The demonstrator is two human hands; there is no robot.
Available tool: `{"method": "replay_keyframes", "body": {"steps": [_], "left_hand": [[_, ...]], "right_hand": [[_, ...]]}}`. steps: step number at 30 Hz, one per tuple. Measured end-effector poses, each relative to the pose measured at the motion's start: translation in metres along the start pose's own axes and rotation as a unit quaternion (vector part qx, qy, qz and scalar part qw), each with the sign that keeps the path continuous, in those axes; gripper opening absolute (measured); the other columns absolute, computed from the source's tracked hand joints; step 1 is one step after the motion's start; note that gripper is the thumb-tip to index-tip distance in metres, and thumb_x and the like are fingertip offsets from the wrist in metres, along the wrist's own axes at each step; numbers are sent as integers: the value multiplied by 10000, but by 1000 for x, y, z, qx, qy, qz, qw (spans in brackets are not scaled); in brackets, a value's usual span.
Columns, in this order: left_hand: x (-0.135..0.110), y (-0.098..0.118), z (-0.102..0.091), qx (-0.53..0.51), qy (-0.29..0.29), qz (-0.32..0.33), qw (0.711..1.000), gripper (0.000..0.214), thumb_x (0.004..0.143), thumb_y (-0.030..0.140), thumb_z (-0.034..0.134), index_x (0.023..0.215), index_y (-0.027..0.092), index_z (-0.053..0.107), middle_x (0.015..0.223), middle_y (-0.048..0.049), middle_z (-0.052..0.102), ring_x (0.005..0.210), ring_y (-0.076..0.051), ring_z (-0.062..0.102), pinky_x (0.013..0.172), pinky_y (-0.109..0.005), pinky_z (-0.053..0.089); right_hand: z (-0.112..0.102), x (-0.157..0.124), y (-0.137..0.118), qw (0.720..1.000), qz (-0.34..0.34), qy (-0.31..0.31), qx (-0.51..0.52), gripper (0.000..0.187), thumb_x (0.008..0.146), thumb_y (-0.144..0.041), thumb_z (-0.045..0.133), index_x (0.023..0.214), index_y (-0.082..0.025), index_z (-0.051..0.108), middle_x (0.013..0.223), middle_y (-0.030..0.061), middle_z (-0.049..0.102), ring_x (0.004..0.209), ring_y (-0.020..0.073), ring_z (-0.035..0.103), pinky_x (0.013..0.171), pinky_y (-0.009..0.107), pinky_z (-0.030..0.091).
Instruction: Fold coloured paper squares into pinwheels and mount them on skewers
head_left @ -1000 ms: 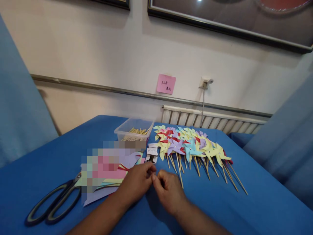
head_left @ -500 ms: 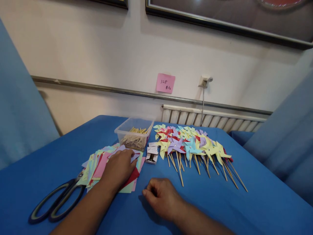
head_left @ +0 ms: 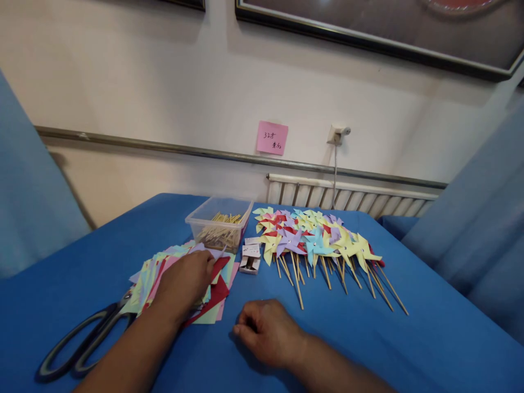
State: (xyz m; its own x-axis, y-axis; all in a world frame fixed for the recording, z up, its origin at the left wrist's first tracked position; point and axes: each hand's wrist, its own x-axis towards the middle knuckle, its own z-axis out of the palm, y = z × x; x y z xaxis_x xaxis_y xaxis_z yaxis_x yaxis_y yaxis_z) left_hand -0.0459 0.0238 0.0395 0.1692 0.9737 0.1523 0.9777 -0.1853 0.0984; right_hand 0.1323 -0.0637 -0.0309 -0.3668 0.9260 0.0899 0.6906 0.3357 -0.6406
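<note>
My left hand [head_left: 186, 279] lies over a fanned stack of coloured paper [head_left: 146, 273], its fingers bent around a purple sheet of paper [head_left: 210, 251] on top. Its fingertips are mostly hidden; the purple edge sticks up past the knuckles, and red paper [head_left: 219, 292] shows beside them. My right hand [head_left: 268, 332] rests on the blue cloth in a loose fist, thumb toward the left; whatever is inside it, if anything, is hidden. Large dark-handled scissors [head_left: 92, 339] lie left of my left forearm, their blades reaching the paper stack.
Behind the stack stands a clear plastic box [head_left: 196, 221] of thin wooden sticks. Beside it sits a small open white carton [head_left: 250, 256]. Finished paper pinwheels [head_left: 315, 244] on sticks lie at the right. A blue cloth covers the table [head_left: 352, 338]; wall and radiator [head_left: 347, 196] stand behind.
My left hand has drawn back slightly toward me and left, with the purple sheet shifting and more red paper uncovered. My right hand keeps its pose. The view has turned slightly right.
</note>
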Motion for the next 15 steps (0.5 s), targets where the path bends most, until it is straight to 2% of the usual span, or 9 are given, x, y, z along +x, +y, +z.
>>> {"method": "replay_keyframes", "body": {"steps": [5,15], "left_hand": [[2,-5,2,16,12,-9,1000,341,840,333,321,709,222,615,801,-102,695,739,-264,625,551,-308,334],[1,-3,-4,-61,3,-51,997,253,786,381,440,656,233,599,705,-54,693,646,-217,603,506,-276,284]], "right_hand": [[-3,0,-2,1000,1,-10,1,192,866,-346,507,830,-204,630,818,7,693,717,122,599,597,209,350],[-4,0,-2,1000,13,-16,15,158,851,-317,536,837,-205,646,802,4,692,690,121,585,575,210,345]]}}
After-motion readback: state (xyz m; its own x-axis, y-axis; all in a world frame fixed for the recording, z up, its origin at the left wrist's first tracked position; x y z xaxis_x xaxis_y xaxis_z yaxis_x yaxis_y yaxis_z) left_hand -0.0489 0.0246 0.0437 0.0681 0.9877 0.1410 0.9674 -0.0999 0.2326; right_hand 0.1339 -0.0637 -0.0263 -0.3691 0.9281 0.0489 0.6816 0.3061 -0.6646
